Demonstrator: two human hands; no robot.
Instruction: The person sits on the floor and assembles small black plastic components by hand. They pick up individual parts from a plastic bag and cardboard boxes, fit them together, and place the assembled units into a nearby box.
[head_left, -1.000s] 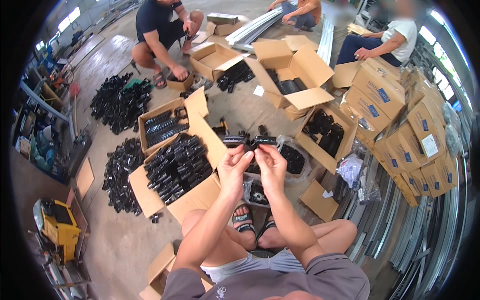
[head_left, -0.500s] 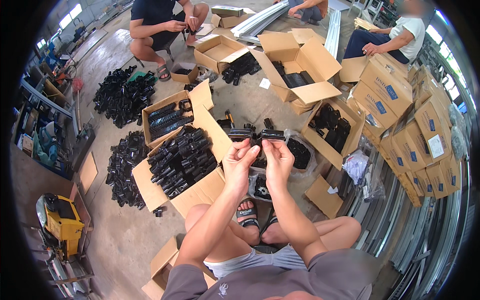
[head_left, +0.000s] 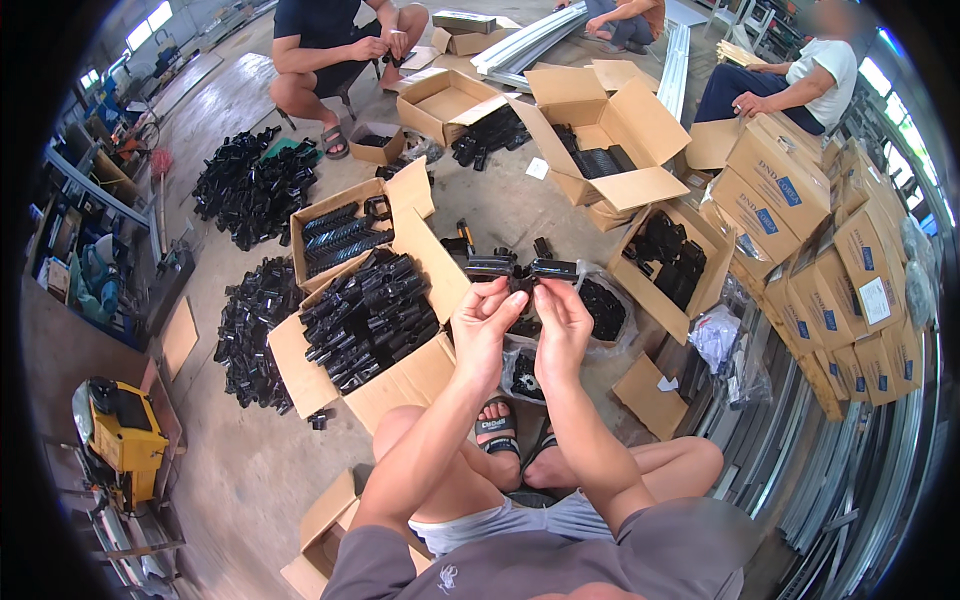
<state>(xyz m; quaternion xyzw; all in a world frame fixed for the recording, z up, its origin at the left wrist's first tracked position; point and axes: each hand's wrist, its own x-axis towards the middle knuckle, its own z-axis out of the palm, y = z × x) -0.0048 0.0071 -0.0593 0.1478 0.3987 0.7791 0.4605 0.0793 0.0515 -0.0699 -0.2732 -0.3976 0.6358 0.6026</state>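
Observation:
Out in front of me my left hand is closed in a pinch on a glossy black plastic piece. My right hand pinches a similar black plastic piece right beside it. Between the two, above my thumb tips, shows a small dark part; whether it joins them I cannot tell. My fingers partly cover all of these. Beneath my hands lie a clear bag of small black parts and another bag with black toothed parts.
Cartons of black parts stand at left and right, with black heaps further left. Stacked cartons and metal profiles line the right. A yellow machine stands left. Co-workers sit beyond; one's hands hold something dark.
The whole view has shifted slightly to the right. Both hands keep their pinch on the black pieces, and the small dark part between them shows more plainly.

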